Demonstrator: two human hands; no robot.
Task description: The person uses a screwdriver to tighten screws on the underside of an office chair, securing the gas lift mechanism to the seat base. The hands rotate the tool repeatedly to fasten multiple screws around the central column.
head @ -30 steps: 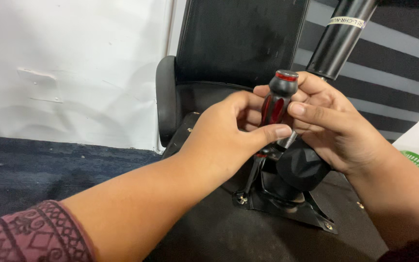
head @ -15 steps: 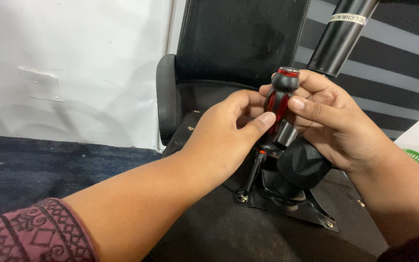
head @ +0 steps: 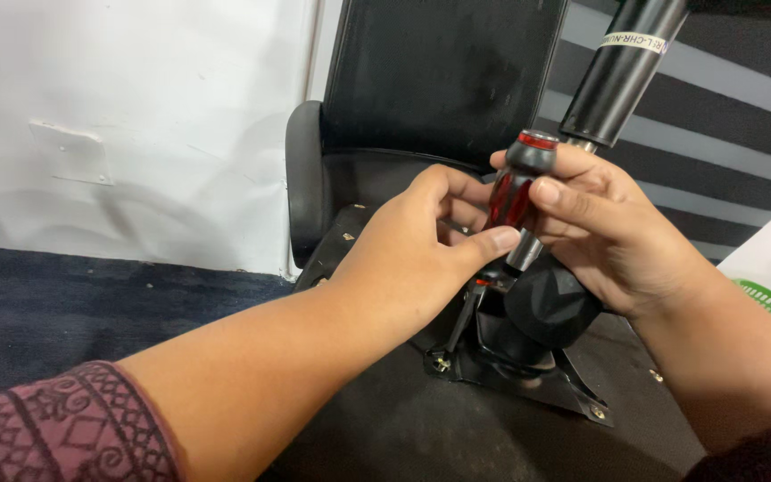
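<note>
Both hands work a screwdriver [head: 515, 192] with a red-and-black handle, held upright over the metal mechanism plate [head: 528, 375] on the underside of an upturned office chair. The right hand [head: 617, 232] is clasped around the handle from the right — fingers over its cap. The left hand [head: 421, 254] pinches the lower handle, thumb pressed beside the shaft. It looks like 1 screw is being driven; the next turn calls for steady downward pressure. The tip is hidden.

One head-worn camera looks down and forward, close over both forearms, facing the far white wall [head: 136, 116].
</note>
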